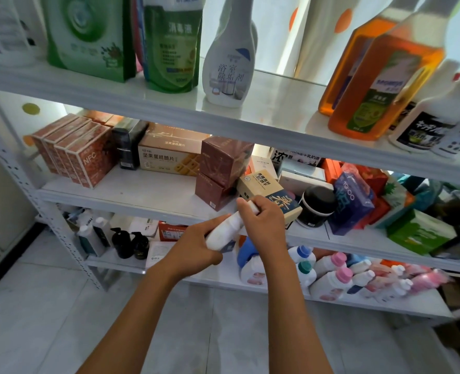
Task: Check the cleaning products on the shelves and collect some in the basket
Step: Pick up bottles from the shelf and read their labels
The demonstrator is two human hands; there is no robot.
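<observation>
- A white bottle (224,230) is held tilted in front of the middle shelf (131,197), between both hands.
- The bottle's lower body is wrapped by the left hand (196,247); its grip is closed around the bottle, thumb laid along the upper side.
- The bottle's top is covered by the right hand (264,225), whose grip is curled over the cap end; only a white tip is seen past the fingers (246,209).
- The bottle's label is mostly hidden by the hands, so no print can be read; a dark blue patch shows at its lower end.
- No basket is seen in the view.
- The top shelf (264,122) carries green refill pouches (88,36), a white spray bottle (230,66) and orange bottles (382,85); their tops are cut off by the frame edge.
- The right side of the shelves is blurred, and packages there are hard to tell apart.
- The lowest shelf (385,306) holds white bottles with pink and blue caps (339,276), partly hidden behind the right forearm.
- Boxes marked NFC (85,157) stand at the left of the middle shelf.
- The floor (48,306) is laid with pale tiles, and a curtain with orange dots (317,36) hangs behind the shelves.
</observation>
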